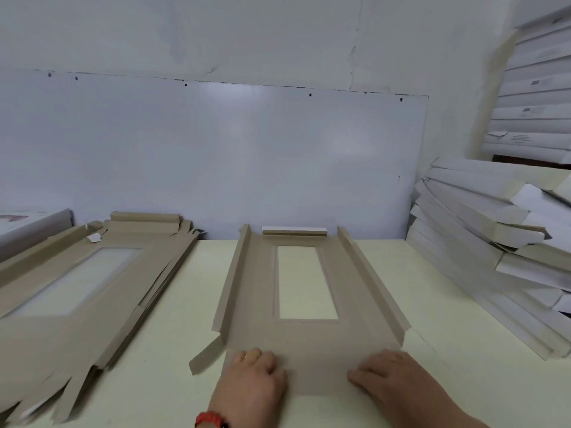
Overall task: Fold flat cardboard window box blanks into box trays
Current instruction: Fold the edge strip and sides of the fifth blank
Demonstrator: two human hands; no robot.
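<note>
A brown cardboard window box blank (309, 338) lies lengthwise in the middle of the pale table (401, 273), its rectangular window (306, 282) showing the table through it. Both long side walls stand folded up, and a small end flap (294, 232) is folded at the far end. My left hand (251, 384), with a ring and a red bracelet, grips the near flap's left end with curled fingers. My right hand (394, 378) holds the same flap's right end, thumb lying on top. A loose corner tab (205, 355) sticks out to the left.
A stack of flat brown window blanks (77, 291) lies on the left of the table. White folded boxes (494, 230) are piled at the right, with more stacked higher behind them. A white board (216, 156) leans on the wall behind.
</note>
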